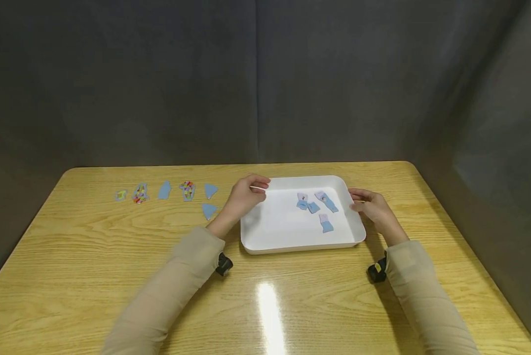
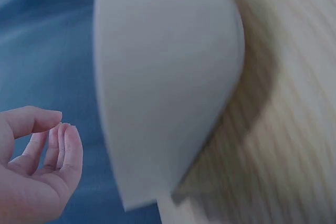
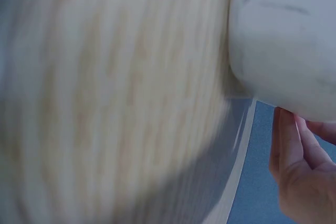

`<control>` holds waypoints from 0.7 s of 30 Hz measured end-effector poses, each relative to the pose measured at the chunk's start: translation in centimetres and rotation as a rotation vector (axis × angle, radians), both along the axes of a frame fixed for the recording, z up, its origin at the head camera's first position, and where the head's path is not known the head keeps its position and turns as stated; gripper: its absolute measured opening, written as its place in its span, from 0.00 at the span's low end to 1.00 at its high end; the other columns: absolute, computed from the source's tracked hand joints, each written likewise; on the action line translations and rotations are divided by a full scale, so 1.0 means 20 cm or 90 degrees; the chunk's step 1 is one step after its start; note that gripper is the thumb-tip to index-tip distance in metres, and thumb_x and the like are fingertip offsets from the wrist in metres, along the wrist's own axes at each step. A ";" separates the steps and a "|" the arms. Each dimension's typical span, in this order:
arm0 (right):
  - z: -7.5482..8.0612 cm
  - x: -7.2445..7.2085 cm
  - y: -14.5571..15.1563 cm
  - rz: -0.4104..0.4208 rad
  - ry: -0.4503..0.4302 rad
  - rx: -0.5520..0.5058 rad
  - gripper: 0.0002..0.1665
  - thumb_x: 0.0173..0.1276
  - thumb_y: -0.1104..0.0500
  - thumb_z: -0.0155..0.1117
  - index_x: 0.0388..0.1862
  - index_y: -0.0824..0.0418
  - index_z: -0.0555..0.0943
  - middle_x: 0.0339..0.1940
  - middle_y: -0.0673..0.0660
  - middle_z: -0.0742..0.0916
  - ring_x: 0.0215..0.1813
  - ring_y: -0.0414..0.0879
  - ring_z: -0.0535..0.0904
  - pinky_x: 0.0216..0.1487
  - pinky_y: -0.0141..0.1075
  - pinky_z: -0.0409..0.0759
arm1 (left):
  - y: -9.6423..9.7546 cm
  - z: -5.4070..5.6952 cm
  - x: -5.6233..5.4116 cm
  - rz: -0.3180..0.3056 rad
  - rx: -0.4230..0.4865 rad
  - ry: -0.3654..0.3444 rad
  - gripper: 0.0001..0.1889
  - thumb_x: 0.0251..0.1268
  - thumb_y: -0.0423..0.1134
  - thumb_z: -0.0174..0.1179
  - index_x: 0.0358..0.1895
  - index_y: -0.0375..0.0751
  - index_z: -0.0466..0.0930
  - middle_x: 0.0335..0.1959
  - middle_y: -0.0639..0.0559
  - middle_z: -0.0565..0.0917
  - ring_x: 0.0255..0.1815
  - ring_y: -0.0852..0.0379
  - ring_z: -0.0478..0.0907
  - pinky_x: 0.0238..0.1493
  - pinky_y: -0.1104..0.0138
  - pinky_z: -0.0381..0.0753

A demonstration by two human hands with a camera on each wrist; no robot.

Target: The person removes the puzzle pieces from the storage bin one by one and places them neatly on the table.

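Observation:
A white rectangular tray lies between my two hands, with several blue-and-lilac puzzle-like pieces in its right half. My right hand grips the tray's right wall, the thumb on one side and the fingers on the other, as the right wrist view also shows. By the far left corner of the tray is my left hand, its fingers loosely bent. In the left wrist view, a gap separates this hand from the tray wall, and nothing is visible in its fingers.
Left of the tray, a row of loose pieces lies on the wooden table: blue ones and multicoloured ones. Two blue triangular pieces are nearest my left hand. A dark curtain stands behind the table.

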State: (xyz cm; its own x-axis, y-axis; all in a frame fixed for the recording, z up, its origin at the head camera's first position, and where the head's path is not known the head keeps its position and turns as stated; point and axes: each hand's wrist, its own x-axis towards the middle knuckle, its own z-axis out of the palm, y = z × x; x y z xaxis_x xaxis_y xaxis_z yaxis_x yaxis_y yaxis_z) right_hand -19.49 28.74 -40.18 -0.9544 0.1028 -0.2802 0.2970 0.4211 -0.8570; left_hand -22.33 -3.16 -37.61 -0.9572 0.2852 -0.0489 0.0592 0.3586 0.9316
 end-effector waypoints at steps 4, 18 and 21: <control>0.00 0.00 0.00 -0.005 -0.003 0.003 0.33 0.68 0.68 0.54 0.72 0.68 0.62 0.65 0.65 0.71 0.53 0.40 0.71 0.42 0.17 0.73 | 0.12 -0.03 0.01 -0.033 -0.019 -0.001 0.20 0.60 0.24 0.55 0.57 0.34 0.76 0.53 0.38 0.80 0.54 0.44 0.79 0.52 0.62 0.82; -0.01 -0.01 0.01 0.008 0.003 0.010 0.33 0.68 0.69 0.54 0.72 0.69 0.61 0.67 0.68 0.70 0.55 0.43 0.72 0.42 0.16 0.73 | 0.37 -0.14 -0.05 -0.018 -0.013 -0.020 0.21 0.54 0.22 0.52 0.54 0.33 0.78 0.48 0.39 0.82 0.49 0.44 0.80 0.32 0.75 0.70; -0.01 -0.01 0.01 0.003 0.001 0.011 0.33 0.67 0.69 0.53 0.71 0.68 0.62 0.67 0.68 0.70 0.54 0.41 0.72 0.42 0.15 0.73 | 0.39 -0.16 -0.07 -0.010 -0.027 -0.019 0.22 0.53 0.21 0.51 0.53 0.33 0.79 0.48 0.39 0.83 0.49 0.45 0.79 0.31 0.76 0.69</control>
State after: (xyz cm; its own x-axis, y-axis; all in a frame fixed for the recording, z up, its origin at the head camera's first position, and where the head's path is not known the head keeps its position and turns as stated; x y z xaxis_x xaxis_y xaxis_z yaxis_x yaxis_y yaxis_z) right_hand -19.74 28.89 -40.48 -0.9555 0.1027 -0.2767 0.2932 0.4370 -0.8503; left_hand -23.73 4.70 -40.84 -0.9507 0.2971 -0.0893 0.0381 0.3976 0.9168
